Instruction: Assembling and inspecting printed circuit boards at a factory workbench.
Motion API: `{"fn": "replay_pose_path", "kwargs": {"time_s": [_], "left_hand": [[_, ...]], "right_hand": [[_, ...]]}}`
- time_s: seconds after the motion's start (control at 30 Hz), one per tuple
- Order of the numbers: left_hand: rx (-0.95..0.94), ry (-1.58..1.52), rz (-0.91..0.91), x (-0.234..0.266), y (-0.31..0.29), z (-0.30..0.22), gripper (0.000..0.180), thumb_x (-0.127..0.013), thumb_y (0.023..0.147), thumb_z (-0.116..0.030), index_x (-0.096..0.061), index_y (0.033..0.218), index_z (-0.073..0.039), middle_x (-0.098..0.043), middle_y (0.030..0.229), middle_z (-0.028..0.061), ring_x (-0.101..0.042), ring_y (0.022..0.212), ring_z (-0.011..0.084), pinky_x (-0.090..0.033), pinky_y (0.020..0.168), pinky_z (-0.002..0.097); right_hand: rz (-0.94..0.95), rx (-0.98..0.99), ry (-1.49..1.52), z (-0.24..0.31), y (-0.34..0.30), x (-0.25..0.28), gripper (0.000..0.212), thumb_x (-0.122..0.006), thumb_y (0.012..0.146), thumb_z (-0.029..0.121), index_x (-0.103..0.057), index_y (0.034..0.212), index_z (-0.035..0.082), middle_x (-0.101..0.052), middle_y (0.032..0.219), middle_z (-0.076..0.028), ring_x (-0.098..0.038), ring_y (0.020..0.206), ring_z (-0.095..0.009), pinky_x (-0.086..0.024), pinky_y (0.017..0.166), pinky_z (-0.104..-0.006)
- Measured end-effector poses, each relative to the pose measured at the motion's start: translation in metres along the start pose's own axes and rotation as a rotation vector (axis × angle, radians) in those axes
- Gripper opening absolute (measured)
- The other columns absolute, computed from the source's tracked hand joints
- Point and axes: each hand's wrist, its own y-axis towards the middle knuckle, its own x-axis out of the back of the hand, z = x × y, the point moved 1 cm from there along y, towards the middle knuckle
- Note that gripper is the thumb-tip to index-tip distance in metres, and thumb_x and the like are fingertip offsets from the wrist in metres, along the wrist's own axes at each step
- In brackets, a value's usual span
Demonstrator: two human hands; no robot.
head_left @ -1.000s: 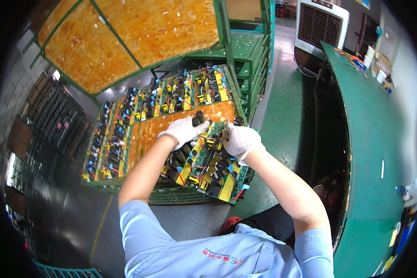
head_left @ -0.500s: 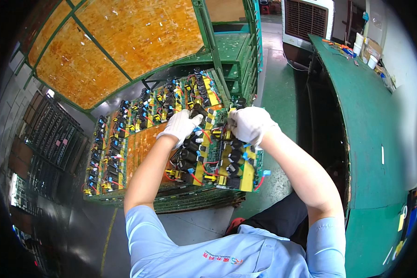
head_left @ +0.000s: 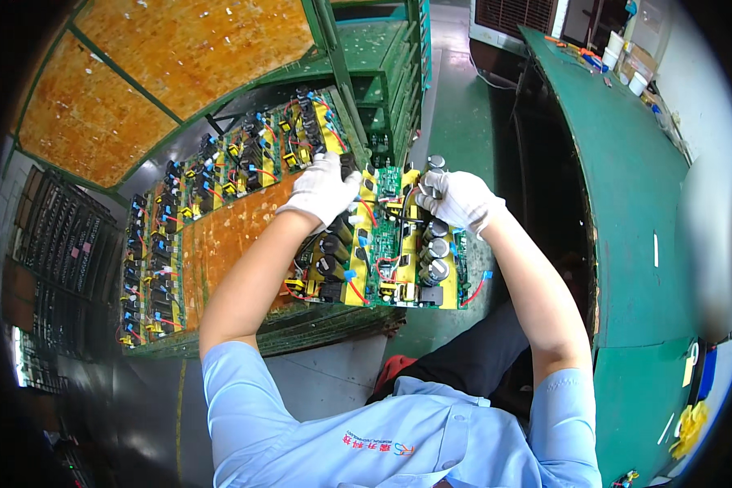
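Both my hands wear white gloves. My left hand [head_left: 324,193] has its fingers closed at the far end of a circuit board [head_left: 359,281] with yellow strips, black cylindrical capacitors and red wires with blue tips. Beside it, my right hand [head_left: 461,201] is closed on the far part of a second circuit board [head_left: 407,264], its fingertips near black wires. This board shows a row of round-topped capacitors [head_left: 436,249] along its right side. The two boards lie edge to edge; whether they touch is unclear.
More circuit boards [head_left: 159,252] stand in rows on an orange-brown wooden panel [head_left: 228,244] atop a stack at left. A green metal rack [head_left: 337,73] rises behind. At right, a long green table [head_left: 634,195] carries tools and white cups [head_left: 637,84] at its far end.
The whole view has shifted, the wooden panel sliding left. My hands and both boards are farther right relative to the panel, and the right board now shows its capacitor tops more fully.
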Motion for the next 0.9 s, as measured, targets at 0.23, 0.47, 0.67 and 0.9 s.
{"fn": "replay_pose_path", "kwargs": {"time_s": [0.23,0.47,0.67,0.9], "left_hand": [[-0.094,-0.245,-0.017,-0.015,0.006,0.013,0.060,-0.051,0.096,-0.034,-0.031,0.150,-0.016,-0.059,0.123,0.0308,-0.059,0.111,0.0467,-0.045,0.097,0.0509],[-0.139,-0.309,0.053,-0.005,0.005,0.011,0.060,-0.049,0.095,-0.033,-0.034,0.147,-0.010,-0.052,0.136,0.0294,-0.051,0.125,0.0445,-0.039,0.108,0.0461],[-0.067,-0.459,0.041,0.004,0.008,0.001,0.055,-0.056,0.093,-0.026,-0.042,0.145,-0.015,-0.064,0.116,0.0248,-0.063,0.106,0.0392,-0.048,0.097,0.0430],[-0.215,-0.027,-0.096,-0.002,0.003,-0.034,0.049,-0.052,0.093,-0.042,-0.052,0.135,-0.016,-0.062,0.106,0.0254,-0.066,0.094,0.0400,-0.053,0.084,0.0455]], "right_hand": [[0.106,-0.271,0.545,-0.010,-0.008,-0.014,0.018,-0.064,0.095,0.023,-0.066,0.093,0.005,-0.066,0.077,-0.010,-0.063,0.064,-0.022,-0.052,0.064,-0.0369],[0.073,-0.161,0.474,-0.015,-0.004,-0.013,0.020,-0.065,0.093,0.025,-0.065,0.091,0.005,-0.066,0.076,-0.012,-0.065,0.067,-0.028,-0.053,0.065,-0.0382],[-0.027,0.149,0.374,-0.065,0.015,-0.031,0.021,-0.064,0.091,0.029,-0.064,0.091,0.007,-0.066,0.078,-0.013,-0.066,0.074,-0.035,-0.053,0.068,-0.0413],[0.039,0.001,0.495,-0.068,-0.005,-0.017,0.012,-0.064,0.094,0.017,-0.063,0.094,0.005,-0.066,0.083,-0.011,-0.064,0.081,-0.026,-0.051,0.075,-0.0362]]}}
